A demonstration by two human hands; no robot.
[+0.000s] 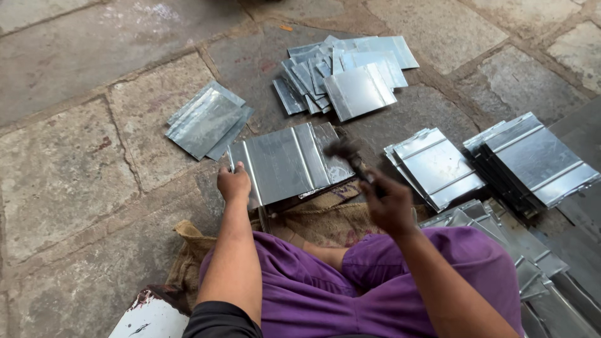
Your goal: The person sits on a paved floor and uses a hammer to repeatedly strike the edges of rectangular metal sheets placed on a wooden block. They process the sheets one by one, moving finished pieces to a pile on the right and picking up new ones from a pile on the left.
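A shiny ribbed metal sheet lies in front of my knees on a stone floor, resting partly on burlap. My left hand grips its left near corner and holds it down. My right hand is closed around the handle of a hammer, whose dark, motion-blurred head hangs just above the sheet's right edge. My purple-clad legs fill the bottom of the view.
Stacks of similar metal sheets lie around: one at the left, a fanned pile at the far middle, two stacks at the right, and more by my right knee. A burlap sack lies under the work.
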